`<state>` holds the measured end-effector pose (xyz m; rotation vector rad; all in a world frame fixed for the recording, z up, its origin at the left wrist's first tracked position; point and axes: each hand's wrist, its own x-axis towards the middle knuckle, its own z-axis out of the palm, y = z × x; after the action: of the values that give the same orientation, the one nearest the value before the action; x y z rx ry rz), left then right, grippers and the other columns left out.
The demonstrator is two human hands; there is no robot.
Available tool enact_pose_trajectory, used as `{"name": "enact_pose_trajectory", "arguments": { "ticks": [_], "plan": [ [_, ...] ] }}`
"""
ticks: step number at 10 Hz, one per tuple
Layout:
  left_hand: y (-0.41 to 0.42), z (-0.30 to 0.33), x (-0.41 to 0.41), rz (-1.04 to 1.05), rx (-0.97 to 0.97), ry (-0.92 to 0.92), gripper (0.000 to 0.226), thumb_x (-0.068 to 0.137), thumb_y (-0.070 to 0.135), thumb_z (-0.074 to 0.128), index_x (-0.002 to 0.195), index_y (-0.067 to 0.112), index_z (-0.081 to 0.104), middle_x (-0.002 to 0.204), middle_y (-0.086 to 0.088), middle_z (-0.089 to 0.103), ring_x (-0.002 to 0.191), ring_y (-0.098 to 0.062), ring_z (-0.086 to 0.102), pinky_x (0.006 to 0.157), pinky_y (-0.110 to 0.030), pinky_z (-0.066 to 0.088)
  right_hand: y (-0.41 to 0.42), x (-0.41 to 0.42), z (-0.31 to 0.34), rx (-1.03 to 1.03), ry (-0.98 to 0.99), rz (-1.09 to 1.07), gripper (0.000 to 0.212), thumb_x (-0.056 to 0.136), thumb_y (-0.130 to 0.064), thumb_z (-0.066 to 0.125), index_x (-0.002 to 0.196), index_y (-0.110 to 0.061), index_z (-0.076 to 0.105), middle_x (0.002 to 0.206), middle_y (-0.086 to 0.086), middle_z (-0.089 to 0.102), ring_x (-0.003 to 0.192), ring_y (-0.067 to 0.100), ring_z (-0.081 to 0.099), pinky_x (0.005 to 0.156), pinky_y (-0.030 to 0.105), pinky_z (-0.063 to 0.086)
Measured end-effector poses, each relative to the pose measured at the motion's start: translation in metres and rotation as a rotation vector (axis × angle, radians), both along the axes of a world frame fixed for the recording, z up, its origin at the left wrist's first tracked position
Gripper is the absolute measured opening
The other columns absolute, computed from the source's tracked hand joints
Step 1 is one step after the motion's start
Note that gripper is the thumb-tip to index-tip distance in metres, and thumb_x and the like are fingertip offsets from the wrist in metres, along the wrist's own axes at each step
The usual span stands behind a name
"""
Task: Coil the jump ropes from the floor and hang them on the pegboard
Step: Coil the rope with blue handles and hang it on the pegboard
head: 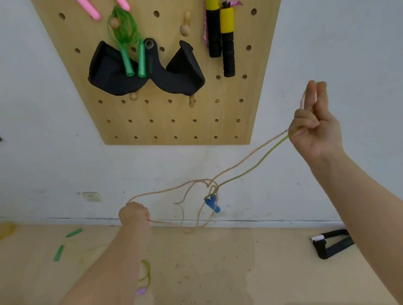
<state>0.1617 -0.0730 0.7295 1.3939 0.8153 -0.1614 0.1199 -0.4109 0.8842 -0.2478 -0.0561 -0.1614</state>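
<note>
Right hand [315,126], raised beside the pegboard [167,64]: fingers [316,94] closed around 2 strands of a multicoloured jump rope [250,157] and a pale handle end. Left hand [134,213], lower, fist closed on the same rope. Between the 2 hands the rope sags in tangled loops; its blue handle [212,204] dangles below the tangle, nearer the left fingers. A green rope [125,39] hangs coiled on the pegboard above.

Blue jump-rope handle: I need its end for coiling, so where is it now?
In the head view the blue plastic handle dangles mid-air at centre, tangled in the orange cord, between the left hand and the raised right hand.
</note>
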Motion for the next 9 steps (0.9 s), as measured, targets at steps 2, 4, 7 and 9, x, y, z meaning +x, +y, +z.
{"name": "enact_pose_trajectory", "arguments": {
  "ticks": [2, 4, 7, 9],
  "plan": [
    [-0.048, 0.013, 0.006, -0.348, 0.259, 0.166, 0.046, 0.099, 0.008, 0.037, 0.142, -0.005, 0.025, 0.148, -0.020, 0.031, 0.126, -0.022, 0.046, 0.087, -0.019, 0.046, 0.036, -0.001, 0.014, -0.515, 0.069, 0.222, 0.034, 0.099, -0.019, 0.032, 0.125, -0.037, 0.046, 0.085, -0.003, 0.071, 0.031, 0.002, 0.027, 0.029, 0.011, 0.022],
    [-0.116, 0.091, -0.031, -0.871, -0.160, -0.483, 0.026, 0.099, 0.028, 0.040, 0.120, 0.020, 0.053, 0.123, 0.001, 0.057, 0.123, -0.016, 0.050, 0.101, -0.028, 0.035, 0.073, 0.001, 0.030, -0.741, -0.012, 0.435, 0.043, 0.103, -0.017, 0.022, 0.139, -0.038, 0.029, 0.077, -0.003, 0.068, 0.040, 0.005, 0.012, 0.031, 0.010, 0.020],
    [-0.142, 0.086, -0.038, -1.154, 0.289, -0.635, 0.031, 0.102, 0.026, 0.031, 0.093, 0.025, 0.061, 0.077, 0.005, 0.051, 0.082, -0.013, 0.051, 0.089, -0.031, 0.043, 0.046, 0.003, 0.034, -0.576, 0.013, 0.372, 0.034, 0.102, -0.016, 0.022, 0.129, -0.030, 0.038, 0.071, 0.000, 0.064, 0.037, 0.004, 0.015, 0.027, 0.010, 0.021],
    [-0.146, 0.105, -0.038, -1.113, 0.964, -0.714, 0.047, 0.102, 0.036, 0.023, 0.094, 0.007, 0.060, 0.094, -0.003, 0.057, 0.085, -0.021, 0.056, 0.079, -0.034, 0.046, 0.036, 0.008, 0.033, -0.231, 0.126, 0.252, 0.021, 0.103, -0.020, 0.027, 0.089, -0.014, 0.041, 0.064, 0.005, 0.063, 0.028, 0.006, 0.032, 0.025, 0.014, 0.022]
  ]
}}
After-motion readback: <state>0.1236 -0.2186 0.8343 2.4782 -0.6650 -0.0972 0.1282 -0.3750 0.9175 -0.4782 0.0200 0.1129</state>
